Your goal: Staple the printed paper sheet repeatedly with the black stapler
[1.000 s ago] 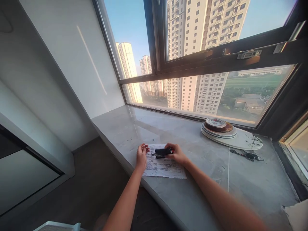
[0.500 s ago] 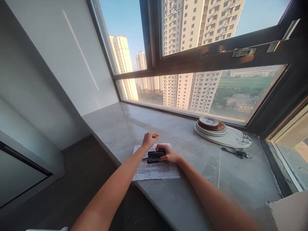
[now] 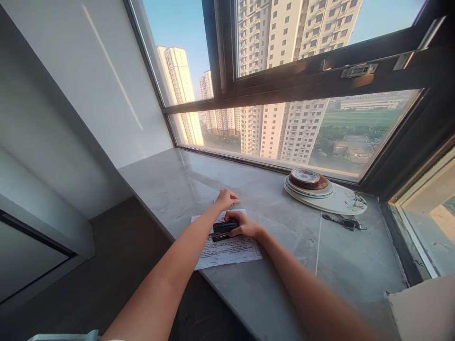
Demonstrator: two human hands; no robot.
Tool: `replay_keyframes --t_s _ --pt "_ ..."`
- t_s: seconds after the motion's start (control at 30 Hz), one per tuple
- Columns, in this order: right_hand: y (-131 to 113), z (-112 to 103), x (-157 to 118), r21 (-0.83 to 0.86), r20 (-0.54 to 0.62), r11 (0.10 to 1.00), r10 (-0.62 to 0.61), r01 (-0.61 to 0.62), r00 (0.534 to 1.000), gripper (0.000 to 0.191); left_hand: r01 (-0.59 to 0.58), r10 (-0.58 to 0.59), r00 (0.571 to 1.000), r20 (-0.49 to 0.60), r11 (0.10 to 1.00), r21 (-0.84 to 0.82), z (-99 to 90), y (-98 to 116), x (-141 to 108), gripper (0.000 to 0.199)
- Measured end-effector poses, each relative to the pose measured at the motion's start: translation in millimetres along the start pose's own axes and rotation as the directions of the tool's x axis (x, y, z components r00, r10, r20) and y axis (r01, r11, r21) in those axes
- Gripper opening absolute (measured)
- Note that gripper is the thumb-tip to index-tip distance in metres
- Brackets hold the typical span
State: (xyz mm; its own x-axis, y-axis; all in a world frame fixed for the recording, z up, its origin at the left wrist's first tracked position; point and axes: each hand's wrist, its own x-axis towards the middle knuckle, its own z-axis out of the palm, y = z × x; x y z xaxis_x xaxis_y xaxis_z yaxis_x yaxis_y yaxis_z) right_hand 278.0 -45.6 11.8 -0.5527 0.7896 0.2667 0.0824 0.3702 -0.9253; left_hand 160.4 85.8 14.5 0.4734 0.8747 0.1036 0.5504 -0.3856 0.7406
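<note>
A black stapler [image 3: 223,228] is held in my right hand [image 3: 246,224], its fingers wrapped round the back end. Its upper and lower arms are spread apart, with the front end pointing left. Under it lies a printed sheet of paper [image 3: 234,253], partly covered by the stapler and my hands. Just beyond the stapler, my left hand [image 3: 226,199] is low over the grey countertop. The fingers of that hand are pinched together; whatever they hold is too small to make out.
To the right, a stack of plates [image 3: 309,192] stands on a large oval platter [image 3: 350,202] by the window [image 3: 277,130]. A dark corded item [image 3: 346,222] lies in front of the platter. The front edge of the grey countertop [image 3: 284,293] runs diagonally below my arms.
My left hand has moved right and lower, toward the countertop beyond the paper. My right hand still grips the stapler. The whole view has shifted slightly.
</note>
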Motion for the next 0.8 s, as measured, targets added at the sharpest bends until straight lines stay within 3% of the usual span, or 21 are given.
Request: replay_keyframes --t_s 0.17,0.37,0.53,0.67,0.8 --pt "4.4 -0.5 0.4 -0.012 -0.013 1.000 0.008 -0.008 1.000 0.030 -0.043 0.046 0.996 -0.078 0.998 0.040 -14.7 -6.1 -5.5 0.017" --pt "6.1 -1.4 0.9 -0.037 -0.002 0.999 -0.006 0.006 1.000 0.030 -0.073 0.110 0.969 -0.221 0.983 0.170 -60.1 -44.5 -42.6 0.029" --pt "8.8 -1.6 1.4 -0.064 -0.004 0.998 -0.007 0.007 1.000 0.030 -0.130 0.174 0.970 -0.173 0.962 0.238 -79.5 -74.7 -78.4 0.038" --pt "11.1 -1.7 1.2 -0.058 -0.013 0.998 0.012 -0.012 1.000 0.030 -0.142 0.178 0.980 -0.084 0.937 0.320 -75.2 -84.8 -87.6 0.049" --pt "10.4 -1.7 0.8 -0.058 -0.008 0.998 0.023 -0.023 1.000 0.030 -0.141 0.154 0.988 -0.001 0.903 0.405 -71.0 -84.5 -88.9 0.045"
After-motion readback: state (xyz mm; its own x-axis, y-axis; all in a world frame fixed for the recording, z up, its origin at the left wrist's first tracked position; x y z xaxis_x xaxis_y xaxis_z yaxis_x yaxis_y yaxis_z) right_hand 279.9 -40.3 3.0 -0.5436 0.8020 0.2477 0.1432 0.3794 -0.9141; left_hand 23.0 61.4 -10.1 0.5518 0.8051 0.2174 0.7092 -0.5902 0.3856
